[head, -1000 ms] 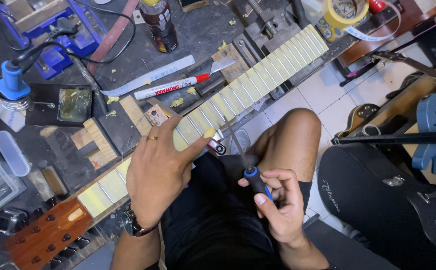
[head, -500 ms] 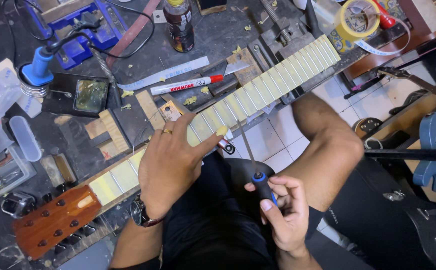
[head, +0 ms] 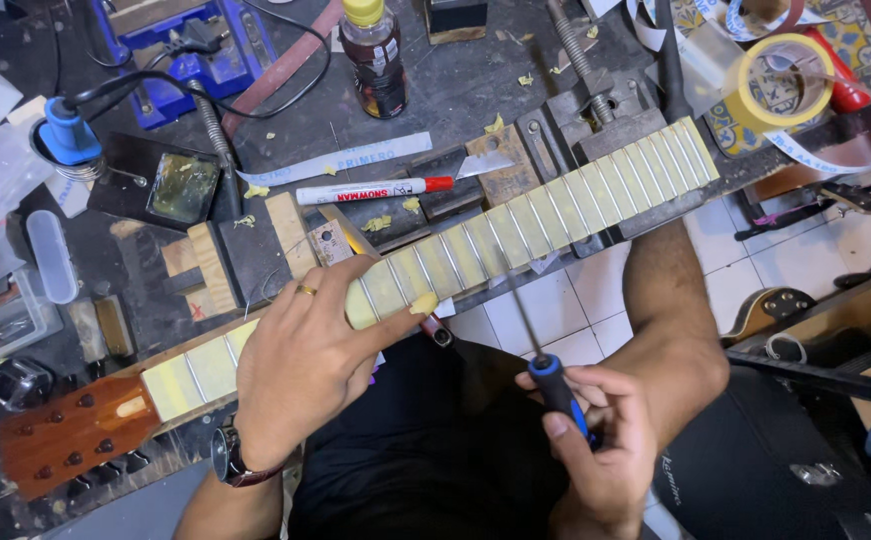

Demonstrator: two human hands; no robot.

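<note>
A guitar neck [head: 556, 210] lies slantwise across the workbench, its fretboard covered in yellowish masking tape between metal frets, the brown headstock [head: 61, 435] at lower left. My left hand [head: 306, 365], with a ring and a wristwatch, presses down on the neck near its middle, thumb tip on the taped edge. My right hand [head: 606, 445] sits lower, above my lap, and grips a screwdriver [head: 556, 385] with a blue and black handle; its thin shaft points up toward the fretboard.
A red-capped white marker [head: 371, 188], a utility blade [head: 484, 163], a dark bottle with a yellow cap [head: 374, 60], a blue vise [head: 191, 45], a blue-handled soldering iron [head: 68, 132] and wood blocks crowd the bench. A masking tape roll [head: 784, 82] sits top right. A black guitar body [head: 786, 470] lies lower right.
The view has shifted slightly. My right hand has tilted the screwdriver so its shaft points up at the fretboard. My left hand stays pressed on the neck.
</note>
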